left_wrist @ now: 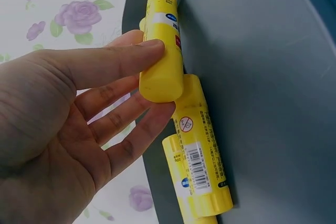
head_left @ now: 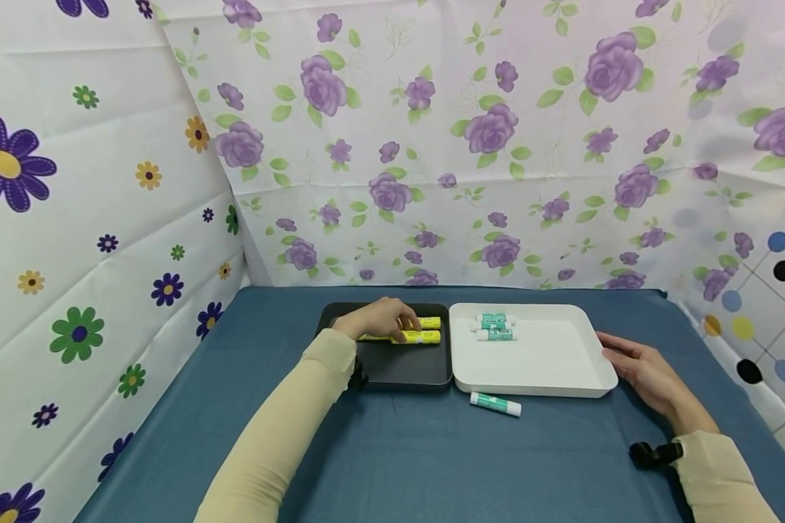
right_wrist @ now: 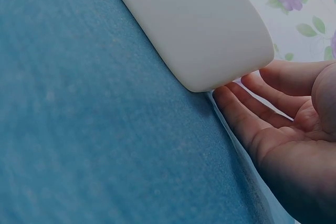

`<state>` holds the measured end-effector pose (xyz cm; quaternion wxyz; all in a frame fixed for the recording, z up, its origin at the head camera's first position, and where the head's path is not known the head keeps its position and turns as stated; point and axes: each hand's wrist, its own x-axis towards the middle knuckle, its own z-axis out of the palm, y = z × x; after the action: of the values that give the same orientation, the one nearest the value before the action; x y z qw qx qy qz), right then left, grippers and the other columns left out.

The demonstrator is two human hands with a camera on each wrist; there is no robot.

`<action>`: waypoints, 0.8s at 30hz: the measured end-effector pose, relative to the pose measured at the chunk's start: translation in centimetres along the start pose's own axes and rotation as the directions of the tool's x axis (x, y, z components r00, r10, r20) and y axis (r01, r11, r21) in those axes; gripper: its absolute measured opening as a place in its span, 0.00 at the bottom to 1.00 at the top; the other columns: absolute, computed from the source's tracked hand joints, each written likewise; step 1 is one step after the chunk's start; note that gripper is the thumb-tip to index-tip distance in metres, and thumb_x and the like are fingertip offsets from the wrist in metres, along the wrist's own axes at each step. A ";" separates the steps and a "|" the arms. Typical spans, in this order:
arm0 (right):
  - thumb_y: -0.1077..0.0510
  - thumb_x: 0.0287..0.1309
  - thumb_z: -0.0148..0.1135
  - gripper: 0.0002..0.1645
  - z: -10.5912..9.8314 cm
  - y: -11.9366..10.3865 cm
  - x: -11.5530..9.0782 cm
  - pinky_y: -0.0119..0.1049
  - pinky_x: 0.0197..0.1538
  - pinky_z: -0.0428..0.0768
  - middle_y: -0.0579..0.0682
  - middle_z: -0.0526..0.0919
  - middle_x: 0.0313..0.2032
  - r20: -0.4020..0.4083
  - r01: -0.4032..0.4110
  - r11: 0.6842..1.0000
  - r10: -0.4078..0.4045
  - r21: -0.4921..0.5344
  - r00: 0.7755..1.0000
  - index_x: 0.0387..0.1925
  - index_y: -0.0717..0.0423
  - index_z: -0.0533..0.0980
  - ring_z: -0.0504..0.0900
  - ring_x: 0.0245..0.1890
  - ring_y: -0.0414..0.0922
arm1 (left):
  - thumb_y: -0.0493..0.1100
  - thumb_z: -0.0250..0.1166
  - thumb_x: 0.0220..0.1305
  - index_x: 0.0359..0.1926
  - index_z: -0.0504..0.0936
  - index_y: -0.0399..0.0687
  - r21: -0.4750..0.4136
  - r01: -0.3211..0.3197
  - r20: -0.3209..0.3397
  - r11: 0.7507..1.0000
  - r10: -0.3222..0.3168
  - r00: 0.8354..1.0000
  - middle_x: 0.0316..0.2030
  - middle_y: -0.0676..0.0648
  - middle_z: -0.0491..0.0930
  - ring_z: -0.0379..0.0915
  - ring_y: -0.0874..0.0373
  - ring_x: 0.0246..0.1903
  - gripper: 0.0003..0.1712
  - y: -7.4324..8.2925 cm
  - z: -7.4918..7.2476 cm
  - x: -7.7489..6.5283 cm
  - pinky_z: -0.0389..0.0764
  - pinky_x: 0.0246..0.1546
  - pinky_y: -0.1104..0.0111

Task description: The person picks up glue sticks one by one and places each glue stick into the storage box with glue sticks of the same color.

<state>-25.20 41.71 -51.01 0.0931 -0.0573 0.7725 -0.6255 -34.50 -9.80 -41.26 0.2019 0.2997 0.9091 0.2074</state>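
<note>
My left hand (head_left: 378, 318) is over the black tray (head_left: 405, 369), pinching a yellow glue stick (left_wrist: 160, 80) between thumb and fingers. More yellow glue sticks (left_wrist: 202, 166) lie below it along the tray's far side, partly hidden by the hand. On the right, my right hand (head_left: 647, 378) touches the right end of the white tray (head_left: 543, 359), its fingers fairly straight against the edge and the thumb by the corner. Three green-and-white glue sticks (head_left: 496, 335) lie together in the white tray's left part.
One more green-and-white glue stick (head_left: 495, 404) lies on the blue tablecloth (head_left: 419, 465), just in front of the white tray. Both trays stand side by side. A flowered curtain (head_left: 392, 145) hangs behind the table, and another patterned sheet (head_left: 105, 290) hangs at the left.
</note>
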 end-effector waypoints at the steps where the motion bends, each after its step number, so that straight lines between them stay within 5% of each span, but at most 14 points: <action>1: 0.49 0.80 0.55 0.44 0.0 0.0 0.0 0.22 0.55 0.78 0.50 0.63 0.75 -0.001 -0.002 1.000 0.002 -0.001 1.000 0.81 0.66 0.48 0.74 0.57 0.20 | 0.33 0.71 0.67 0.58 0.87 0.51 0.003 -0.003 0.002 1.000 0.003 1.000 0.53 0.46 0.85 0.80 0.51 0.54 0.20 0.0 0.0 0.1 0.84 0.53 0.61; 13: 0.48 0.79 0.55 0.45 0.1 -0.2 0.1 0.22 0.55 0.78 0.51 0.63 0.75 -0.012 -0.004 1.000 0.003 -0.031 1.000 0.81 0.66 0.48 0.74 0.56 0.20 | 0.31 0.73 0.64 0.55 0.88 0.52 0.045 -0.013 0.001 0.999 0.013 1.000 0.53 0.44 0.84 0.80 0.51 0.52 0.20 0.6 0.3 0.9 0.84 0.53 0.60; 24: 0.50 0.79 0.55 0.44 0.0 0.0 0.0 0.23 0.55 0.79 0.33 0.69 0.66 -0.004 0.010 1.000 -0.010 0.002 1.000 0.81 0.67 0.48 0.76 0.56 0.21 | 0.28 0.73 0.62 0.54 0.86 0.53 0.049 0.017 0.013 0.999 -0.017 1.000 0.49 0.47 0.83 0.78 0.55 0.47 0.23 1.1 0.8 1.5 0.84 0.49 0.62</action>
<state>-25.17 41.70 -51.03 0.0885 -0.0599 0.7719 -0.6266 -34.72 -7.85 -41.80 0.2026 0.2981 0.9150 0.1815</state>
